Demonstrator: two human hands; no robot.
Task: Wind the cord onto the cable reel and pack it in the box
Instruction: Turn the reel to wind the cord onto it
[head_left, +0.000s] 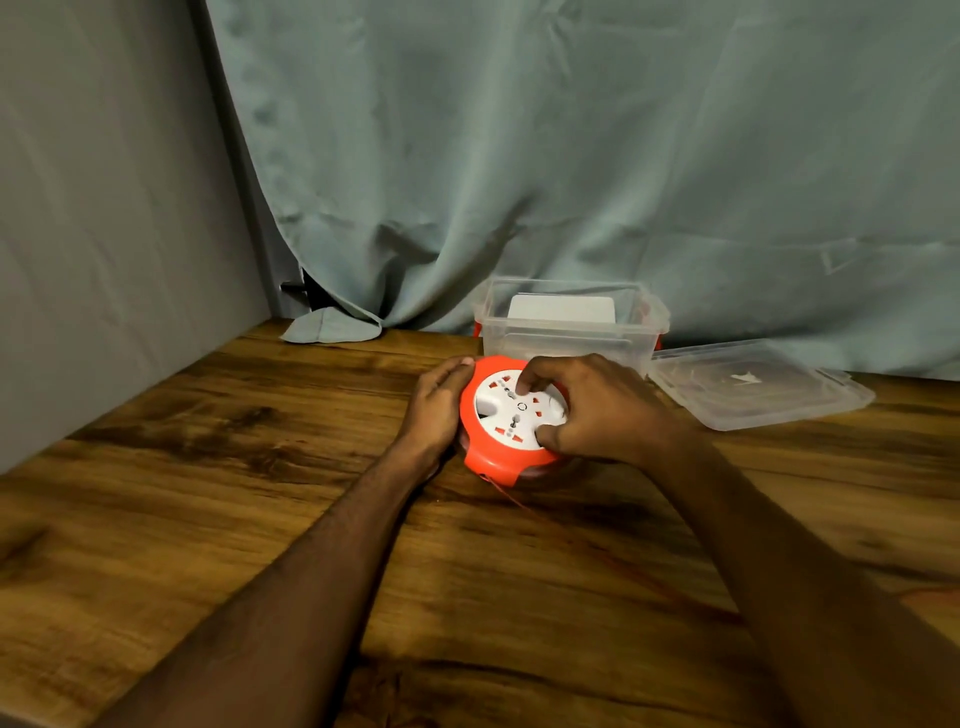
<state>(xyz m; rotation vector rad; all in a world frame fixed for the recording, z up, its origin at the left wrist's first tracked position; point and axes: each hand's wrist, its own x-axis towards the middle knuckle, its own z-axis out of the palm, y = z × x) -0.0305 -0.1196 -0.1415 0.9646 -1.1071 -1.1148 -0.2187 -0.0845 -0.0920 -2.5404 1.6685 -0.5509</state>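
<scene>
Near the table's back edge sits the reel, rigid, light plastic, likely to slide; my left hand braces its rim while my right hand presses fingers into the white face. Thin cord trails toward me. Behind stands the open box, its lid to the right; nothing blocks the way.

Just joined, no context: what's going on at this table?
A person is working an orange-and-white cable reel on a wooden table. The left hand steadies the reel's left rim; the right hand rests on the white socket face, fingers in its recesses. A thin orange cord trails from the reel toward the camera, so winding isn't finished. Behind sits an open clear plastic box, its lid lying to the right.
</scene>
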